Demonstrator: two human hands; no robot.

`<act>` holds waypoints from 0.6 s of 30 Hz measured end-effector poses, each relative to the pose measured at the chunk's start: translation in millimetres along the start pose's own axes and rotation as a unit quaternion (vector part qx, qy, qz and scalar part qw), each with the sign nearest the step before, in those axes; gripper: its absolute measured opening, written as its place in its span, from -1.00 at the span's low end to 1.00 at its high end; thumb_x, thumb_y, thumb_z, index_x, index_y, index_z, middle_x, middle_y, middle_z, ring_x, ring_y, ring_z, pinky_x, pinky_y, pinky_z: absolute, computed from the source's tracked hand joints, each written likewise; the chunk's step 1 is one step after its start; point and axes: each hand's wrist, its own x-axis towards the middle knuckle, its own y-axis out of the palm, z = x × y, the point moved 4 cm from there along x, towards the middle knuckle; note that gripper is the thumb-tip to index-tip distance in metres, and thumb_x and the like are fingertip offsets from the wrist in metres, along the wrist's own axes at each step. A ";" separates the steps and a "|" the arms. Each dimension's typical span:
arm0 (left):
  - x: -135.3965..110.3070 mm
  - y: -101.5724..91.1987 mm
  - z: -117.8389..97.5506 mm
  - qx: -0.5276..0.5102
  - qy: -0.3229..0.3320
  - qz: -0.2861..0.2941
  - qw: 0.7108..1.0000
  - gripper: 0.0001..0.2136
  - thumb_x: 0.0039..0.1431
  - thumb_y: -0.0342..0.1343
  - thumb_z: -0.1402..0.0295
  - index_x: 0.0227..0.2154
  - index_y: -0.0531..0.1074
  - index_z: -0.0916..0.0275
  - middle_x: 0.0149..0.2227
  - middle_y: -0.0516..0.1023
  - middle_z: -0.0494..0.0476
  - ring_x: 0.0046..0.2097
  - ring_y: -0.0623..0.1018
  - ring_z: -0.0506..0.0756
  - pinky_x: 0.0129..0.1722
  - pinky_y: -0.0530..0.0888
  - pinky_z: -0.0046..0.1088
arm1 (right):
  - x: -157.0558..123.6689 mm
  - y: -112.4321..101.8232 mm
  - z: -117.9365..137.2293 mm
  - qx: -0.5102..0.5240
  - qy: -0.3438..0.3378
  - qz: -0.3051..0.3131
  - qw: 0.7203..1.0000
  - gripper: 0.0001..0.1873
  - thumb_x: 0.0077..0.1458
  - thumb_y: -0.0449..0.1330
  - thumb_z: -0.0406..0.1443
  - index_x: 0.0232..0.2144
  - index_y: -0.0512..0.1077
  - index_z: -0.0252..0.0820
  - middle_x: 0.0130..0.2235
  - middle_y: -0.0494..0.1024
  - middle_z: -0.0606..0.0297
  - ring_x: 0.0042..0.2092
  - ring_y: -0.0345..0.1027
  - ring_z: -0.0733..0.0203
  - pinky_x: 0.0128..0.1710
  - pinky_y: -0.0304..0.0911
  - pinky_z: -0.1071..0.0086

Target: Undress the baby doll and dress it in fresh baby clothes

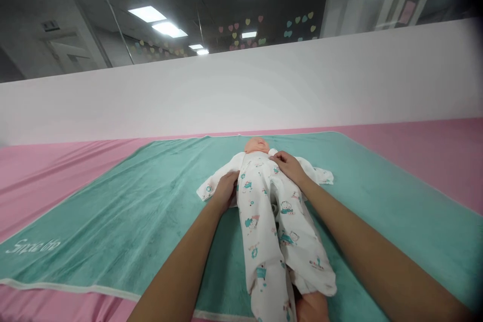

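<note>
A baby doll (pixel 258 145) lies on its back on a teal towel (pixel 132 211), dressed in a white printed sleepsuit (pixel 271 221). My left hand (pixel 225 188) rests on the doll's side by the spread sleeve, fingers curled over the cloth. My right hand (pixel 287 165) lies on the doll's chest near the collar, fingers bent and pressing the fabric. A bare doll foot (pixel 311 307) shows at the bottom below the suit's legs.
The towel covers a pink padded surface (pixel 415 146). A low white wall (pixel 241 90) runs across behind it, with glass above reflecting ceiling lights and heart stickers.
</note>
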 end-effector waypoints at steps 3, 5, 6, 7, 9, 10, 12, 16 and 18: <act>-4.6 -2.2 -4.6 0.014 -0.025 0.047 0.998 -0.81 -0.18 0.23 0.29 -0.54 0.39 0.29 -0.58 0.38 0.00 -0.47 0.39 0.00 -0.48 0.31 -0.53 | -15.9 -6.5 -2.4 -0.020 -0.003 0.015 1.000 -0.65 0.04 0.03 0.01 -0.47 0.33 -0.14 -0.44 0.38 0.39 -0.35 0.22 0.23 -0.30 0.12 0.36; -7.2 -3.9 -7.0 0.019 -0.043 0.074 0.996 -0.83 -0.19 0.23 0.34 -0.53 0.40 0.30 -0.55 0.40 0.02 -0.47 0.39 -0.01 -0.49 0.31 -0.54 | -27.4 -12.1 -6.4 -0.024 0.002 0.034 0.999 -0.63 0.07 0.00 0.01 -0.46 0.34 -0.14 -0.42 0.40 0.39 -0.34 0.22 0.23 -0.29 0.13 0.36; -8.1 -4.6 -7.7 0.021 -0.052 0.085 0.995 -0.85 -0.20 0.22 0.38 -0.52 0.40 0.30 -0.54 0.41 0.02 -0.46 0.39 -0.02 -0.49 0.31 -0.55 | -32.8 -14.8 -9.2 -0.027 0.007 0.050 0.998 -0.61 0.08 -0.02 0.02 -0.46 0.34 -0.15 -0.41 0.41 0.39 -0.33 0.22 0.22 -0.29 0.13 0.36; -8.5 -5.3 -8.1 0.021 -0.059 0.094 0.994 -0.86 -0.20 0.22 0.41 -0.52 0.40 0.30 -0.53 0.41 0.03 -0.46 0.39 -0.03 -0.49 0.31 -0.56 | -37.7 -17.4 -12.2 -0.028 0.015 0.070 0.997 -0.60 0.09 -0.02 0.02 -0.47 0.35 -0.16 -0.41 0.41 0.38 -0.33 0.23 0.22 -0.29 0.14 0.35; -8.0 -6.6 -7.4 0.018 -0.066 0.099 0.993 -0.89 -0.19 0.20 0.44 -0.54 0.38 0.30 -0.53 0.39 0.01 -0.48 0.37 -0.06 -0.50 0.31 -0.58 | -45.4 -21.6 -18.5 -0.015 0.038 0.108 0.993 -0.61 0.08 -0.01 0.00 -0.46 0.38 -0.17 -0.39 0.45 0.35 -0.31 0.25 0.20 -0.29 0.16 0.35; -7.0 -7.3 -6.4 0.014 -0.067 0.097 0.993 -0.90 -0.18 0.19 0.44 -0.55 0.37 0.30 -0.55 0.37 -0.01 -0.50 0.35 -0.07 -0.53 0.29 -0.60 | -48.0 -23.1 -21.4 0.001 0.051 0.123 0.991 -0.63 0.08 0.01 -0.02 -0.45 0.39 -0.18 -0.37 0.47 0.34 -0.30 0.27 0.20 -0.29 0.17 0.35; -4.4 -8.1 -3.3 0.005 -0.062 0.083 0.995 -0.88 -0.16 0.19 0.43 -0.57 0.35 0.30 -0.60 0.31 -0.05 -0.56 0.29 -0.10 -0.58 0.24 -0.62 | -51.0 -24.5 -26.3 0.049 0.078 0.150 0.984 -0.71 0.03 0.09 -0.09 -0.38 0.43 -0.18 -0.31 0.50 0.32 -0.29 0.30 0.21 -0.30 0.19 0.37; -2.3 -4.7 4.4 -0.026 -0.040 0.047 0.998 -0.83 -0.18 0.22 0.37 -0.57 0.32 0.29 -0.61 0.31 -0.06 -0.57 0.30 -0.10 -0.57 0.26 -0.60 | -53.2 -23.3 -30.5 0.148 0.126 0.204 0.960 -0.69 -0.12 0.23 -0.26 -0.23 0.46 -0.19 -0.27 0.54 0.29 -0.25 0.36 0.22 -0.25 0.24 0.38; -5.3 0.5 6.6 -0.041 -0.032 0.035 0.998 -0.82 -0.20 0.23 0.36 -0.52 0.36 0.29 -0.57 0.38 -0.02 -0.54 0.36 -0.06 -0.51 0.34 -0.54 | -55.2 -24.3 -28.2 0.198 0.144 0.224 0.943 -0.63 -0.15 0.26 -0.31 -0.19 0.45 -0.19 -0.23 0.54 0.26 -0.21 0.38 0.20 -0.22 0.26 0.36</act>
